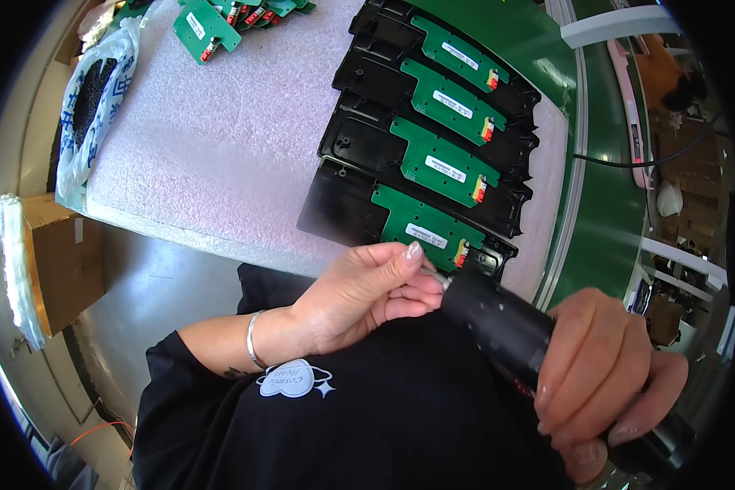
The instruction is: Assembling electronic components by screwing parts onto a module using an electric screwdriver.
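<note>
My right hand (600, 367) is wrapped around a black electric screwdriver (498, 318), which points up and to the left. Its thin metal bit reaches the fingertips of my left hand (359, 286). Thumb and fingers of that hand are pinched together at the bit's tip; whatever lies between them is too small or hidden to make out. Just beyond the fingertips is the nearest green circuit board (396, 219), with a white label and a red-and-yellow connector. It lies in a black plastic housing (335, 204), its near edge partly covered by my left hand.
Several more black housings (366, 139) with green boards line up behind, on a pale foam sheet (220, 147). Loose green boards (208, 28) are heaped at the far left. A plastic bag (122, 61) holds small dark pieces. A cardboard box (65, 261) stands left, below table level.
</note>
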Demonstrator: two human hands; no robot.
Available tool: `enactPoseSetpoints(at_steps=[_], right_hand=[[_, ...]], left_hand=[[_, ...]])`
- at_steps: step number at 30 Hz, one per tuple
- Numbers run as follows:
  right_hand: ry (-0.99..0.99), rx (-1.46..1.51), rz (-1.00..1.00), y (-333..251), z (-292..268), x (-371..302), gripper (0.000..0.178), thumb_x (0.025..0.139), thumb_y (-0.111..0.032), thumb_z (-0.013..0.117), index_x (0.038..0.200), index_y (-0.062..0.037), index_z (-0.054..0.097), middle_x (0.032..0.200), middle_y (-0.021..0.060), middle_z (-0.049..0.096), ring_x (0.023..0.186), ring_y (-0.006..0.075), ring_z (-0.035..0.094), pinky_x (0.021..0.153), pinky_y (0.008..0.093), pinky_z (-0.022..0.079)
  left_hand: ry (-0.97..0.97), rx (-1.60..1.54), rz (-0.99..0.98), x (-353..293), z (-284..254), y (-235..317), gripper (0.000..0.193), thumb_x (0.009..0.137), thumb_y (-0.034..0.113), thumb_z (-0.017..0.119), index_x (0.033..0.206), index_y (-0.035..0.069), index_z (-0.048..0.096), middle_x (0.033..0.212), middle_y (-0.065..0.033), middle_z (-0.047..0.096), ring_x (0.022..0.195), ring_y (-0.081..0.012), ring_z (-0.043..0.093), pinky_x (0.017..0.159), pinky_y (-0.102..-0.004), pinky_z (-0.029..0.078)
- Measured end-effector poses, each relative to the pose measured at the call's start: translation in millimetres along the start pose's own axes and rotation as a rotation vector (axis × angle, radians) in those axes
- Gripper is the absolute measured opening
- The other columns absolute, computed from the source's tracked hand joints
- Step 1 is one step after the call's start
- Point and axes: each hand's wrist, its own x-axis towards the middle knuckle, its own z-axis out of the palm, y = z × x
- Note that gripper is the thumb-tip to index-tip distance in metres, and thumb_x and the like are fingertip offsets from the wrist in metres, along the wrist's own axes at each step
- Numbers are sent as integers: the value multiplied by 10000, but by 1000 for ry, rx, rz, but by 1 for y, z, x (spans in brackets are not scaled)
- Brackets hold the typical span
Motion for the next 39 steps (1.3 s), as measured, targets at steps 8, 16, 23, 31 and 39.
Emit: enactPoseSetpoints(at_steps=[8, 16, 23, 31, 39], right_hand=[[259, -161, 18, 39, -16, 1, 236, 740, -49, 498, 941, -68, 375, 642, 14, 450, 516, 85, 429, 596, 271, 351], [252, -181, 39, 47, -18, 3, 225, 733, -41, 470, 932, -56, 366, 634, 20, 434, 499, 93, 409, 588, 277, 345], [251, -201, 68, 53, -17, 8, 249, 712, -23, 483, 929, -57, 365, 629, 24, 434, 485, 101, 410, 577, 278, 352], [149, -92, 59, 18, -11, 8, 283, 709, -58, 559, 932, -84, 386, 640, 11, 478, 497, 101, 464, 566, 268, 377], [-41, 36, 32, -8, 5, 14, 240, 724, -40, 593, 876, -138, 435, 644, -19, 559, 498, 87, 529, 534, 209, 450]], left_hand=[[75, 61, -203, 2, 10, 10, 325, 943, 193, 352, 1179, -22, 408, 1108, -201, 533, 1061, -252, 527, 883, -327, 459], [-15, 225, -151, -5, 3, 13, 265, 930, 157, 394, 1122, -8, 469, 970, -177, 599, 898, -240, 608, 775, -265, 509], [127, 324, -64, -8, 9, 16, 168, 888, 128, 489, 974, 4, 563, 930, -127, 619, 819, -177, 627, 726, -242, 525], [142, 52, 31, -8, 0, 15, 167, 866, 127, 531, 984, 12, 564, 919, -96, 616, 818, -134, 615, 749, -221, 520], [70, -52, 39, -7, -1, 14, 138, 875, 123, 513, 953, 22, 566, 876, -80, 616, 783, -120, 615, 707, -208, 528]])
